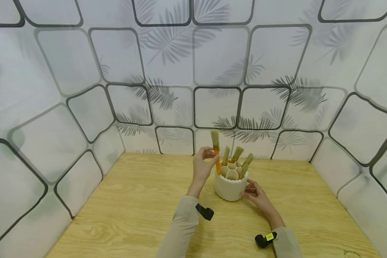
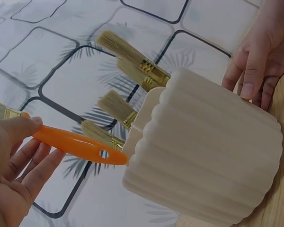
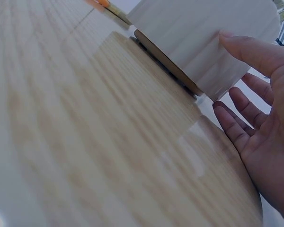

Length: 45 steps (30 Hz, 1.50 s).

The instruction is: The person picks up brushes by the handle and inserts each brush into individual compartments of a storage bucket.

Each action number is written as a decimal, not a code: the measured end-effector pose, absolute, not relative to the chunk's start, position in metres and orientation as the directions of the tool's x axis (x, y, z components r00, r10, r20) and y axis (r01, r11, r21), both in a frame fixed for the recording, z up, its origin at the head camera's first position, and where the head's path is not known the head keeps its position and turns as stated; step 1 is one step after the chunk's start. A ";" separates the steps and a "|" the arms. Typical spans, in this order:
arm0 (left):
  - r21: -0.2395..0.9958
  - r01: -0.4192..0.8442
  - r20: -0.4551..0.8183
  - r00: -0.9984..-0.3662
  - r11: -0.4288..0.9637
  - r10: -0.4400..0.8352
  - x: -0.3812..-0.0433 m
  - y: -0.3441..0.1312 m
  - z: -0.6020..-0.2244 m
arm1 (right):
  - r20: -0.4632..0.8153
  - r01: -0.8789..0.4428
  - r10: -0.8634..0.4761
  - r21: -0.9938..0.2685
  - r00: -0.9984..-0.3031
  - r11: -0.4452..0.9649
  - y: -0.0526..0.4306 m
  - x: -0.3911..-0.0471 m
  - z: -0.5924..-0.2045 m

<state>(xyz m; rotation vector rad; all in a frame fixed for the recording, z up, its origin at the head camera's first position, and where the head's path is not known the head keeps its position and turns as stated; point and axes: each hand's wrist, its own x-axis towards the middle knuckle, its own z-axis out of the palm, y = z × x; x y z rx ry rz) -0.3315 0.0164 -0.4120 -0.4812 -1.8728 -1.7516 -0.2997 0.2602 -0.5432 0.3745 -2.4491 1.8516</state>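
Note:
A cream fluted brush holder (image 1: pixel 230 188) stands on the table, divided at the top into petal-shaped compartments around a round middle one. Several paintbrushes (image 1: pixel 237 154) stand in it, bristles up. My left hand (image 1: pixel 204 165) pinches another paintbrush (image 2: pixel 78 144) by its orange handle near the metal band. That brush points bristles up, the tip of its handle right at the holder's left rim. On the opposite side, low down, the thumb of my right hand (image 3: pixel 270 94) touches the holder's wall, with the other fingers loosely bent beside it.
The wood-grain table (image 1: pixel 132 204) extends around the holder. Behind it and along both sides rise pale walls (image 1: pixel 171 107) patterned with rounded frames and leaves. Black wrist cameras sit on both sleeves (image 1: pixel 184 215).

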 end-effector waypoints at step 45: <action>0.819 0.553 0.565 -0.824 0.154 -0.048 -0.332 0.036 -0.422 | 0.176 -0.215 -0.169 -0.943 -0.970 0.253 0.253 -0.287 -0.521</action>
